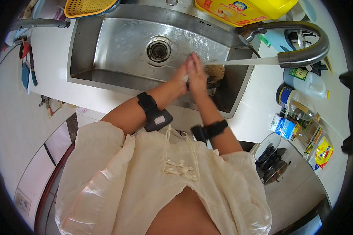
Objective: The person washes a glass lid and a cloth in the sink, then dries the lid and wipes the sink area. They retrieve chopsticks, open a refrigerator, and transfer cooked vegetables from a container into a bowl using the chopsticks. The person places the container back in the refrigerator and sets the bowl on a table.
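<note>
My left hand (181,75) and my right hand (197,75) are pressed together, palm to palm, over a stainless steel sink (129,67). Water runs from the curved metal faucet (303,28) in a stream that reaches my fingers. A small pale thing (185,78) shows between the palms, with something dark beneath it; what these are cannot be told. Just right of my right hand, a brown, rough-textured thing (216,72) lies in the sink, partly hidden. The round drain (158,51) lies left of my hands. Black straps circle both forearms.
A yellow colander (89,7) stands behind the sink at the left, a big yellow jug (247,10) at the back right. Bottles, such as a clear plastic one (306,83), and packets line the right counter. Lower right are a lidded pan (276,173) and a glass lid (266,145).
</note>
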